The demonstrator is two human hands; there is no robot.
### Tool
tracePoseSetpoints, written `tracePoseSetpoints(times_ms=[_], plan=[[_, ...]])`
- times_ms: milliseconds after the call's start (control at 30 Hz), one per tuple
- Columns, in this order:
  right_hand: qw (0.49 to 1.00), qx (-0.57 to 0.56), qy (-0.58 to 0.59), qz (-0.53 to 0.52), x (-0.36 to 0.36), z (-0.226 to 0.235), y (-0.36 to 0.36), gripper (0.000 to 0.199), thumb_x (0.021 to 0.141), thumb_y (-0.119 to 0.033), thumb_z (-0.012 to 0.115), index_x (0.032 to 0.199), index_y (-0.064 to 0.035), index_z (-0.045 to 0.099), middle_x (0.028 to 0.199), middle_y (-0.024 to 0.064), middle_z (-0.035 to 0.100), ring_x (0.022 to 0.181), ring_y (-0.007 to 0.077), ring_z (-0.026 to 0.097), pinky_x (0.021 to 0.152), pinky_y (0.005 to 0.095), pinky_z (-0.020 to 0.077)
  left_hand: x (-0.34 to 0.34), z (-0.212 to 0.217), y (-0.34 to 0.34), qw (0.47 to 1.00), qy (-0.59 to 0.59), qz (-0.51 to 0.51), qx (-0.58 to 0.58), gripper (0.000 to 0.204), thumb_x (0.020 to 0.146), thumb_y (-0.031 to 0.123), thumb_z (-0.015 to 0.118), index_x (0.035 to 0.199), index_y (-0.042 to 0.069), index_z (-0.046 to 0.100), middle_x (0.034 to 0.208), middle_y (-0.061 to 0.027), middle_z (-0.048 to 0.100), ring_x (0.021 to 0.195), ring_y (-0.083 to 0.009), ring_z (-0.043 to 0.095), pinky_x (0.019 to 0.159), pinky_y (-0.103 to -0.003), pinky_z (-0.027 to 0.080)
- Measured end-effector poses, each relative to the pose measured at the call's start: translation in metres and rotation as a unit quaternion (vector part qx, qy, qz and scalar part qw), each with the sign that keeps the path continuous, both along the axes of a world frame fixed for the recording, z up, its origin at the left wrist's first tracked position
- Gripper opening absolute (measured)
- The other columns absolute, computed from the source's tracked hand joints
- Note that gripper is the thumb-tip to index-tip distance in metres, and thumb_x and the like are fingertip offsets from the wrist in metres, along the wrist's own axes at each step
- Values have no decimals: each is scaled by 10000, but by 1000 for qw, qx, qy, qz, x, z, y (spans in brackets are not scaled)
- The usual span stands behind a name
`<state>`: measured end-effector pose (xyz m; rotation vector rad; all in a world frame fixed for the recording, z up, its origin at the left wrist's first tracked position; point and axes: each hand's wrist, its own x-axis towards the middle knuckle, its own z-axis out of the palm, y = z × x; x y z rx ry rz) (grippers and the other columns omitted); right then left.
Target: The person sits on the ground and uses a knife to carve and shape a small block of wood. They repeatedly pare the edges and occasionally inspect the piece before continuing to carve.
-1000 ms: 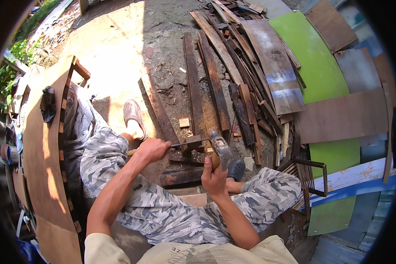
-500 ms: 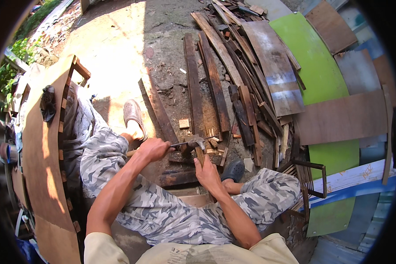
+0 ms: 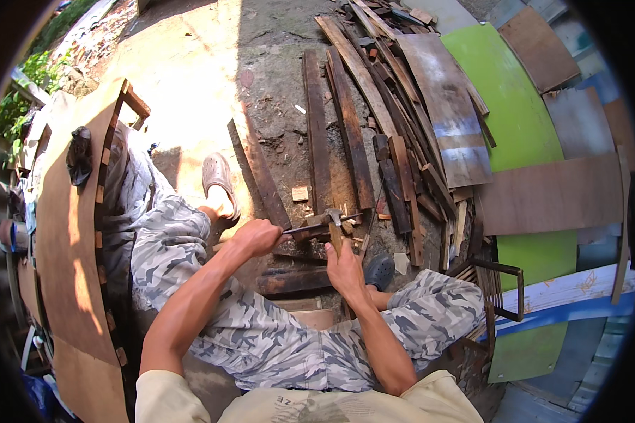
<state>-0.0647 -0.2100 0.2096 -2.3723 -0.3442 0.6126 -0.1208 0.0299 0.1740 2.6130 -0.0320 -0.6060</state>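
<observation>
My left hand (image 3: 259,237) is closed around the near-left end of a thin dark metal bar (image 3: 303,228), which reaches right, low over the ground. In my right hand (image 3: 346,266) is the wooden handle of a claw hammer (image 3: 337,241). The hammer's metal head overlaps the bar in view; I cannot tell whether they touch. Beneath them are dark wood pieces and pale splinters, partly hidden by the tools. A dark wood block (image 3: 294,280) lies in front of my lap, between my legs. Just beyond the tools sits a small light box (image 3: 300,194).
Long weathered planks (image 3: 316,127) lie on the rough ground ahead. To the right are stacked boards, a green panel (image 3: 504,95) and a slatted wooden frame (image 3: 504,289). A long brown plywood board (image 3: 70,233) stands at my left. My feet wear clogs (image 3: 219,176).
The hammer head has shifted slightly away from me and to the right along the bar, with my right hand following. Both hands keep their holds. The whole view has shifted a little.
</observation>
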Motion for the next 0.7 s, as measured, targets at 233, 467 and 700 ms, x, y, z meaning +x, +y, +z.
tracePoseSetpoints(times_ms=[233, 467, 700], plan=[[966, 198, -155, -65, 7, 79, -18, 318, 1022, -266, 610, 1061, 48, 576, 769, 215, 654, 655, 387, 661, 597, 434, 490, 4, -16, -66, 999, -38, 12, -32, 487, 1026, 447, 499, 844, 31, 674, 709, -224, 673, 710, -440, 675, 661, -531, 540], [968, 148, -139, -148, 18, 48, -63, 411, 1027, -338, 593, 1141, 56, 601, 859, 188, 668, 782, 340, 640, 722, 404, 493, 11, 8, -47, 999, -21, 18, 32, 420, 1022, 390, 499, 887, 27, 660, 728, -225, 681, 695, -434, 680, 640, -535, 542], [979, 136, -80, -127, 11, 39, -53, 413, 1019, -372, 588, 1100, 33, 586, 775, 256, 664, 772, 487, 665, 651, 483, 495, -3, 6, 3, 998, -15, 26, 61, 391, 1010, 389, 522, 894, 35, 641, 698, -228, 654, 684, -437, 667, 626, -530, 533]])
